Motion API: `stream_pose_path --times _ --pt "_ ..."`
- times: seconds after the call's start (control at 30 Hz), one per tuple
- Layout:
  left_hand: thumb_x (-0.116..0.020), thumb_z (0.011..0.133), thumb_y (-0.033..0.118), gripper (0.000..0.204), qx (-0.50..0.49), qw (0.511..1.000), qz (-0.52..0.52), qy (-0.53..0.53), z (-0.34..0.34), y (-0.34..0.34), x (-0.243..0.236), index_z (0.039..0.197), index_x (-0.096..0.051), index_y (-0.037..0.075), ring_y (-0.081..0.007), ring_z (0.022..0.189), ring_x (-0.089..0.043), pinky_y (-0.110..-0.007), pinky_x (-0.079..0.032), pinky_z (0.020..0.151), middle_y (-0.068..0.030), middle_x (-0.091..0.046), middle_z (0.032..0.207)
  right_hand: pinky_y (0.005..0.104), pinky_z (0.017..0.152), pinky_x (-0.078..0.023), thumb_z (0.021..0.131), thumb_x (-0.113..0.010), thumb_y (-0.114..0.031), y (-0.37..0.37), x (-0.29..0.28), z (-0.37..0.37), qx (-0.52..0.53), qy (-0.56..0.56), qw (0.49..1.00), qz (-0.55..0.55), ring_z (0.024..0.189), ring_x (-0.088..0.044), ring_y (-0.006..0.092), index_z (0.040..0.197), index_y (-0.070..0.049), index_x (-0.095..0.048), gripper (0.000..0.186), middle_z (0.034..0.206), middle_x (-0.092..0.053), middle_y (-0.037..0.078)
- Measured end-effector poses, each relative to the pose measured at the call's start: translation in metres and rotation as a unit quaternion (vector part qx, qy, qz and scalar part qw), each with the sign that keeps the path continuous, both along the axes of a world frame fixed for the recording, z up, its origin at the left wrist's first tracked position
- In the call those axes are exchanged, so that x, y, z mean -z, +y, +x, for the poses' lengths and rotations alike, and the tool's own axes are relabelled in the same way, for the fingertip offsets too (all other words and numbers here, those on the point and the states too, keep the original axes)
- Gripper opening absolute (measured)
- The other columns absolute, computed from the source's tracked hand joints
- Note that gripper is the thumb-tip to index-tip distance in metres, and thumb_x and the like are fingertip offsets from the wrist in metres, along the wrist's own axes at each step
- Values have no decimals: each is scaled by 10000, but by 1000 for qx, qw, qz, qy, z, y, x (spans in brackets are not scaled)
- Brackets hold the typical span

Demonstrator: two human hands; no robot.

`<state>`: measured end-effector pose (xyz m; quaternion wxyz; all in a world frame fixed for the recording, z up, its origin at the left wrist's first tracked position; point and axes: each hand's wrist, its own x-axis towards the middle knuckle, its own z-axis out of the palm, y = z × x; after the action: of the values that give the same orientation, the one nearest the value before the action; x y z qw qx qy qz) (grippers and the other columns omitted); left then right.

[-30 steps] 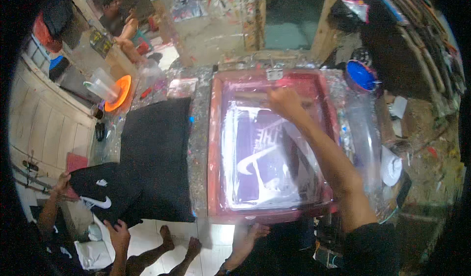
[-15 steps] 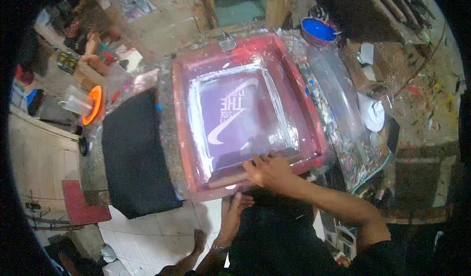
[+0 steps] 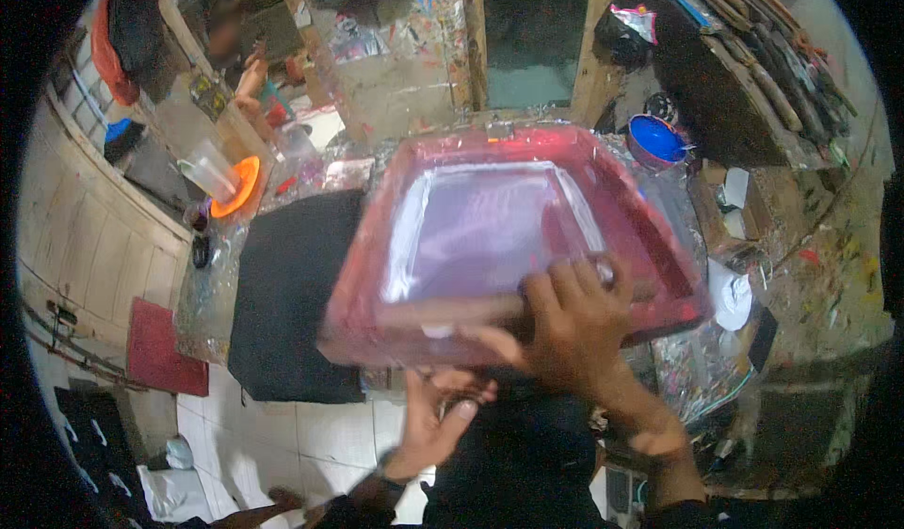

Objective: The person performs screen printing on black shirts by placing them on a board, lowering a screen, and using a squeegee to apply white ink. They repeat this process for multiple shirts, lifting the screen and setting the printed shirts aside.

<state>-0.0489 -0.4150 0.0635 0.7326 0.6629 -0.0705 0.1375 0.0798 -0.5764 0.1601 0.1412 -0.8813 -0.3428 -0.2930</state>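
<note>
A red screen (image 3: 676, 253) fills the middle of the view over the table (image 3: 204, 327), its far end at a metal fitting (image 3: 501, 131) and its near end toward the person. Its side rails run from far to near and spread apart on the way; the wide near end looks raised, with the near rail running left to right, its right corner a little farther off than its left. Across the near part lies the squeegee (image 3: 443, 312), its long axis left to right, nearly parallel to that rail, one end toward the left and the other just past the right hand (image 3: 576, 327). That hand's fingers are bent over the squeegee, close together, with the thumb stretched leftward over the near rail; blur hides whether it grips the rail too. The left hand (image 3: 435, 421) is below the near rail, in front of the person's body, thumb apart and fingers loosely bent around nothing visible; whether a fingertip touches the screen I cannot tell. Just left of the screen, a black cloth (image 3: 294, 294) lies with its long axis from far to near. A blue bowl (image 3: 656, 139) stands beyond the screen's far right corner, and an orange plate (image 3: 247, 190) is at far left.
</note>
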Motion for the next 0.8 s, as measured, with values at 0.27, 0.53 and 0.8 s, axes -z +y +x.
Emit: stream_pose_path --times 0.27,0.53,0.8 --pt "-618 936 179 296 -277 802 529 -25 317 143 40 1178 -623 9 -430 1122 -592 -531 -449 962 -200 -653 1203 426 645 -519 765 -630 -753 44 -183 124 40 -12 999 -1 690 -681 350 749 9 -703 765 733 -684 205" --pt "-689 881 234 426 -192 914 351 63 361 230 124 1234 -605 12 -368 1215 -574 -464 -450 1018 -247 -622 1253 401 715 -532 767 -579 -770 91 -219 173 -16 138 990 -26 769 -705 310 870 32 -745 826 762 -694 203" --pt "-672 908 169 296 -623 764 166 -7 161 291 -22 1109 -635 -46 -284 1031 -634 -385 -474 922 -199 -683 1092 369 803 -431 856 -577 -667 47 -266 249 90 -31 995 -1 860 -544 241 989 42 -658 726 896 -579 125"
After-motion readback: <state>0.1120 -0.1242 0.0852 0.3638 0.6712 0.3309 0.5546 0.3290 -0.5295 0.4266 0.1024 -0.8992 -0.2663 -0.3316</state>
